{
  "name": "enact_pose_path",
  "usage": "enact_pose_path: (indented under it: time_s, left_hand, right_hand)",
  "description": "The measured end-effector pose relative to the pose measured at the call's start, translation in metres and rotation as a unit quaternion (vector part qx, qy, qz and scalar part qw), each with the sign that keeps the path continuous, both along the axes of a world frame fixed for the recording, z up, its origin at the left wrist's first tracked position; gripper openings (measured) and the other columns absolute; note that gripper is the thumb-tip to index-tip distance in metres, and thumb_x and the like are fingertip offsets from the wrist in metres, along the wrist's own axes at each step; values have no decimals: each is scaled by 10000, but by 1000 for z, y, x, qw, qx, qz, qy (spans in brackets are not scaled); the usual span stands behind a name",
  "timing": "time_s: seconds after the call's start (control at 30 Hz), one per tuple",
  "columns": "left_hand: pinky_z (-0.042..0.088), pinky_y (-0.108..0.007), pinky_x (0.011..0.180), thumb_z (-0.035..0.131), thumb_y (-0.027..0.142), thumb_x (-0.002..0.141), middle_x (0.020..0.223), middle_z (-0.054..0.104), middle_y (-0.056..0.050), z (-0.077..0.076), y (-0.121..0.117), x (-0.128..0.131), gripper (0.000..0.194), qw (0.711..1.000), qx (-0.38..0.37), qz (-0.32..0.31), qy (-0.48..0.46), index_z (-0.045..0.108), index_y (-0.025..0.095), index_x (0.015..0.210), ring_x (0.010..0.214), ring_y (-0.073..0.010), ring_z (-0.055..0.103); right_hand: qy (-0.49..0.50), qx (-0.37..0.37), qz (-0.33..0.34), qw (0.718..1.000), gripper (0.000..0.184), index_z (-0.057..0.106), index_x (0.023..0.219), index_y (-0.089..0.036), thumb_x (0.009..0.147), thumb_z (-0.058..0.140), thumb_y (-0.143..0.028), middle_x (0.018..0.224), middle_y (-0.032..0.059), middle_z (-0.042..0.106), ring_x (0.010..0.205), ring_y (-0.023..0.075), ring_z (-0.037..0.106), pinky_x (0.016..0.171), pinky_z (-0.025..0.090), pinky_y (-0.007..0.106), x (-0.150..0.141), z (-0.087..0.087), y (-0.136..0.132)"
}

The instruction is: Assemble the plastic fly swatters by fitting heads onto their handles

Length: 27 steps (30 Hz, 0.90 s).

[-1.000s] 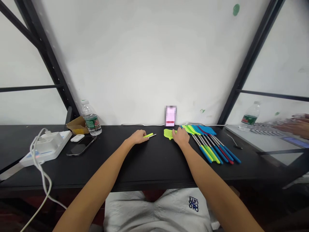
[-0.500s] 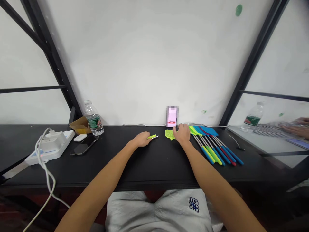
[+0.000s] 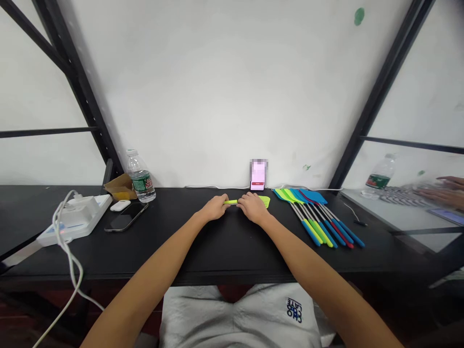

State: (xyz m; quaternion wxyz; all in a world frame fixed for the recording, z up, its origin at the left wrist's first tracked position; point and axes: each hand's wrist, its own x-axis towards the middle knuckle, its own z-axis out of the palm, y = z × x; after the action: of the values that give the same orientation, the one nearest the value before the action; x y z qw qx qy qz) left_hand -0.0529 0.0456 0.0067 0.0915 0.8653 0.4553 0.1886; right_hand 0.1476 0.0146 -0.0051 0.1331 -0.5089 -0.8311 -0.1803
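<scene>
My left hand (image 3: 215,208) is closed around a yellow-green fly swatter handle (image 3: 231,202), which lies level just above the black table. Close to its right, my right hand (image 3: 253,207) is closed on a yellow-green fly swatter head (image 3: 266,201); the mesh sticks out past the hand's right side. My right fingertips meet the handle's right end. The fingers hide the join between handle and head. To the right lie several fly swatters (image 3: 319,217) side by side, their blue, green and red heads overlapping and their grips toward me.
A lit phone (image 3: 257,175) leans at the wall. At left are a water bottle (image 3: 141,179), a cardboard box (image 3: 121,187), a white case (image 3: 120,206), a dark phone (image 3: 126,217) and a power strip (image 3: 78,217) with cables. A short cable (image 3: 351,211) lies right of the swatters.
My right hand has moved left with the swatter head, up to the handle in my left hand. The head now points right, and the handle has turned nearly level.
</scene>
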Motion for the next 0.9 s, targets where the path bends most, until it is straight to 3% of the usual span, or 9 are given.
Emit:
enact_pose_path:
  time_s: [0.23,0.47,0.9]
  left_hand:
    - [372,-254,647,473,299,945,817,646,-34,0,5,-4,175,999,41,-23,-15,562,194,837,738,-169,576]
    - [372,-261,664,460,308,949,798,650,-44,-4,18,-17,240,998,52,11,-21,600,179,804,739,-175,578]
    - [445,-300,796,508,241,900,1004,677,-87,-9,29,-28,156,994,46,86,50,655,193,922,955,-229,616]
  right_hand:
    - [101,-29,6,994,265,643,900,-196,1005,422,-299,855,68,655,811,193,549,675,326,283,12,2,0]
    - [309,-96,20,946,282,534,714,-198,955,410,-275,678,9,617,646,146,538,620,336,240,42,-3,7]
    - [384,-35,-30,922,272,417,693,-222,939,362,-324,638,10,553,614,164,497,591,316,259,58,-3,13]
